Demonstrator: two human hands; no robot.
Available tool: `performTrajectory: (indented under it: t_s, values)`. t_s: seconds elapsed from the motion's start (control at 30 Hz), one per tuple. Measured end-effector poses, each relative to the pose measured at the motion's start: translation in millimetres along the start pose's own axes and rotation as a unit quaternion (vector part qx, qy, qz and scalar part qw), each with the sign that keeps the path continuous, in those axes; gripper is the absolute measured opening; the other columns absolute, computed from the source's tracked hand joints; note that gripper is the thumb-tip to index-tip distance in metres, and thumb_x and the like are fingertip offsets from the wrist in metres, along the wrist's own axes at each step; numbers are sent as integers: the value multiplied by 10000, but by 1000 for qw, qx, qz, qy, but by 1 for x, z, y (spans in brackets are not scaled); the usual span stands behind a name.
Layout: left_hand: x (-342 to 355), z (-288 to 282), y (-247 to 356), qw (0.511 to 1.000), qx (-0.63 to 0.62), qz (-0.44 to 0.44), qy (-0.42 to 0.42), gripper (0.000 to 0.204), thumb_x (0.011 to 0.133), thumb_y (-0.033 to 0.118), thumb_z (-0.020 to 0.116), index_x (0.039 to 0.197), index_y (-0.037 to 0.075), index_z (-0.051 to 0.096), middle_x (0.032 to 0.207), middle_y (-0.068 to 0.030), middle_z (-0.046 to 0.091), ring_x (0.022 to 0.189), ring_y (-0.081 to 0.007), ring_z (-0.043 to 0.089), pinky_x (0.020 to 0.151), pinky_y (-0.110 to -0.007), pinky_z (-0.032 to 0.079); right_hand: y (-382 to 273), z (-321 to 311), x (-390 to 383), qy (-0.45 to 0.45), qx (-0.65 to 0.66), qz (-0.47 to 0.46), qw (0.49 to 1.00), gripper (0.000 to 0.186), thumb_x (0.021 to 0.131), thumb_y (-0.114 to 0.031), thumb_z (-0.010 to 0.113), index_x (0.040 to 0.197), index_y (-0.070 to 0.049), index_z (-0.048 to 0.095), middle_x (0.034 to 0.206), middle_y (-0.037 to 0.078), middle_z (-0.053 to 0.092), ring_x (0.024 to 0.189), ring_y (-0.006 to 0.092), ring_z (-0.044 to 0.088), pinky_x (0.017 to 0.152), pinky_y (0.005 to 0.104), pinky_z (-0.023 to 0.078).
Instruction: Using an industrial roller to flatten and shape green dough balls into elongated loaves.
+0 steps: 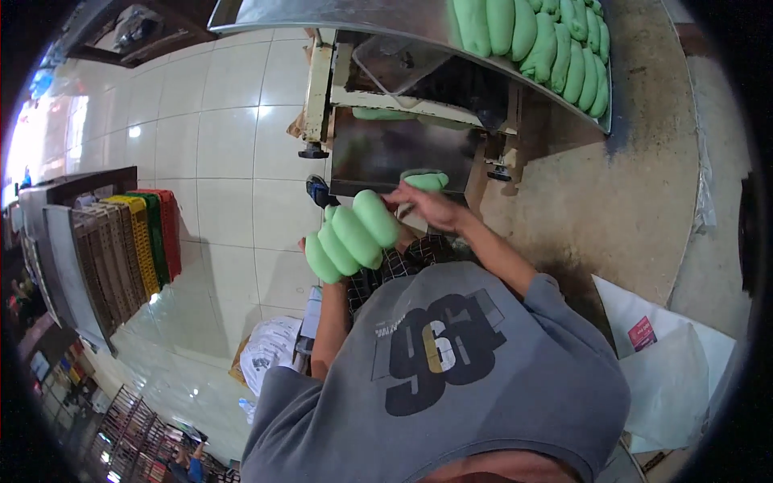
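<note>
Grey shirt (451,354) is filling the near view while the left grip (303,243) is cradling about four green rolls (354,237), the half-curled right grip (432,210) is hovering beside them, its hold unclear, and stacked rolls (555,56) are already lying far right on the bench (322,11), the cradled ones apparently remaining.

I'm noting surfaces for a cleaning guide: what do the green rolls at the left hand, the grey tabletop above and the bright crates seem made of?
Green rolls: probably dough; smooth, matte, plump and softly rounded.
Grey tabletop: likely sheet metal; thin edge and dull sheen.
Bright crates: apparently moulded plastic; solid colours and openwork sides, though the gloss is unclear.
</note>
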State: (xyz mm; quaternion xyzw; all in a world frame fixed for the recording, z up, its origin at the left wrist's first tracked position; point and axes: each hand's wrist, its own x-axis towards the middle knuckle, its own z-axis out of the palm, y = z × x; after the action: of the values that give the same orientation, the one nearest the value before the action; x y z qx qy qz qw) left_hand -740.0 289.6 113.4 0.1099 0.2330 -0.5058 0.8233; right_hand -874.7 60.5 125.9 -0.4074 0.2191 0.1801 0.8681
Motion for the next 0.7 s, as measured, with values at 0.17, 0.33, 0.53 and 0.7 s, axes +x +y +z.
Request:
performTrajectory:
  t_s: [0.17,0.33,0.53,0.7]
  values:
    - [1,-3,-4,1000,-12,-8,-18,615,838,560,380,1161,53,512,1144,-116,554,1049,-290,527,942,-439,388,64,-90,11,266,-640,12,721,517,926,-372,474,1370,-151,329,1321,89,327,1107,287,440,944,418,362]
    - [3,-9,-1,998,-22,10,-50,621,843,568,367,1157,54,516,1137,-116,558,1043,-291,528,947,-440,383,76,-96,11,255,-487,1,835,567,894,-361,537,1364,-127,325,1298,141,330,1082,369,459,919,459,403]
    - [23,10,10,996,72,32,30,550,855,562,356,926,75,602,1014,-126,606,982,-298,553,929,-438,396,0,17,-34,212,317,-84,921,409,923,-333,482,1235,-68,473,1181,37,537,1077,189,527,907,353,434]
    - [51,117,33,986,68,-60,-143,462,867,504,412,692,111,579,783,-102,629,744,-284,600,778,-437,474,-94,73,-57,180,131,-218,950,532,789,-281,702,1211,-45,481,1103,64,567,995,181,556,851,348,463]
